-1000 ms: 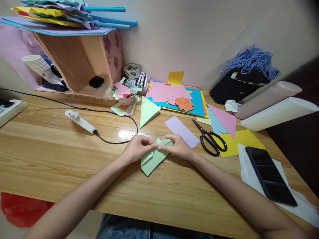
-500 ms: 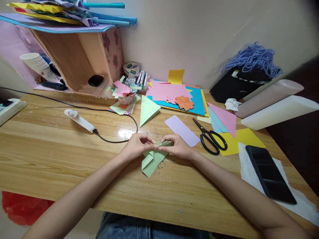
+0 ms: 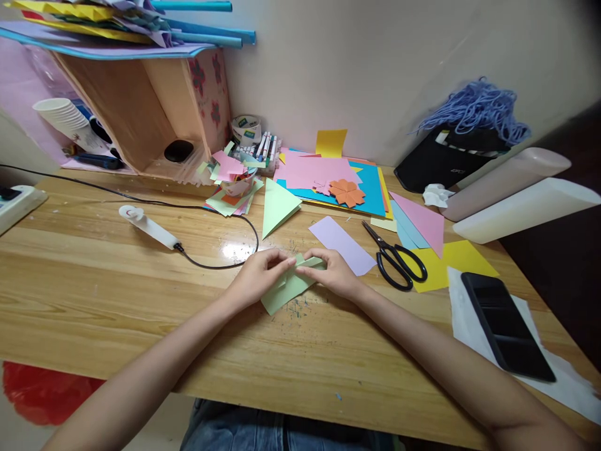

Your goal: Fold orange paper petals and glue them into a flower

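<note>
A light green folded paper point(image 3: 287, 294) is held between both hands, just above the table's near middle. My left hand point(image 3: 260, 274) pinches its left side, thumb on top, and covers part of the folds. On the other side, my right hand point(image 3: 332, 274) grips a raised flap near the top, thumb and fingers closed on it. The fingertips of the two hands nearly meet at the upper fold. Just beyond the hands lie a pale green folded triangle point(image 3: 278, 210) and a lilac paper strip point(image 3: 342, 245). Black-handled scissors point(image 3: 399, 263) rest right of the strip.
A white glue gun point(image 3: 149, 227) with a black cord lies on the left. A phone point(image 3: 506, 326) rests on white tissue at the right. Coloured sheets point(image 3: 375, 197) with an orange paper flower point(image 3: 347, 193) are at the back, beside a cup of paper scraps point(image 3: 238, 186).
The green paper has turned and its lower corner has shifted up and left. My left hand now covers more of its left folds. Both hands still hold it.
</note>
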`<state>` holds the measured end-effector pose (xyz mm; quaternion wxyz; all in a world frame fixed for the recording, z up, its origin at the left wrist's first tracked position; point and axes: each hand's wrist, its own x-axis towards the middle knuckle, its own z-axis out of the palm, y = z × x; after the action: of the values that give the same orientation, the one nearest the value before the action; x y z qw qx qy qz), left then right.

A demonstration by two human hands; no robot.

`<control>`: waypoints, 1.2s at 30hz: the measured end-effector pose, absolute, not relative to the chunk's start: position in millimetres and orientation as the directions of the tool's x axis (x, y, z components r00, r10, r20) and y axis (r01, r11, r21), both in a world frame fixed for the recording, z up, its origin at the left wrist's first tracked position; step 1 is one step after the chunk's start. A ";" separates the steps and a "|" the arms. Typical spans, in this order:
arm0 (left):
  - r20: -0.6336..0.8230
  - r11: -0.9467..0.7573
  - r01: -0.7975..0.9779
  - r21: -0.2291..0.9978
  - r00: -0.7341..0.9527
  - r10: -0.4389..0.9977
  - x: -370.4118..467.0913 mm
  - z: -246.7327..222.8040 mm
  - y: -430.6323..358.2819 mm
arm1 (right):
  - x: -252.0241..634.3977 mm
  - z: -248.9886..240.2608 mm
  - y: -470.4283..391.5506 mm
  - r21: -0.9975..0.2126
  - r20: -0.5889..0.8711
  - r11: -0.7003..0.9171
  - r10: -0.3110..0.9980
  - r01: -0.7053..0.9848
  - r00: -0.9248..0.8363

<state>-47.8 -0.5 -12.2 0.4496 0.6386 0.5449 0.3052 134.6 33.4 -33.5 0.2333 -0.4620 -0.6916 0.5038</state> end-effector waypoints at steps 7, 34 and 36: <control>-0.178 0.083 0.442 0.893 0.179 0.968 -52.0 -12.4 2.8 | 136.0 -27.7 39.3 -0.961 -0.141 0.002 0.855 0.275 -0.498; -0.203 -0.016 0.457 0.889 0.424 0.883 -50.4 -1.3 -1.7 | 147.6 -16.7 53.8 -0.933 -0.359 -0.191 0.511 0.304 -0.781; -0.187 -0.029 0.446 0.895 0.432 0.883 -50.2 -2.0 -1.7 | 147.4 -17.3 53.5 -0.935 -0.355 -0.183 0.520 0.305 -0.777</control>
<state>-50.2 -1.7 -2.0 0.4992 0.6831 0.4862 0.2186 147.4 53.5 -17.3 0.0771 -0.3253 -0.6345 0.6969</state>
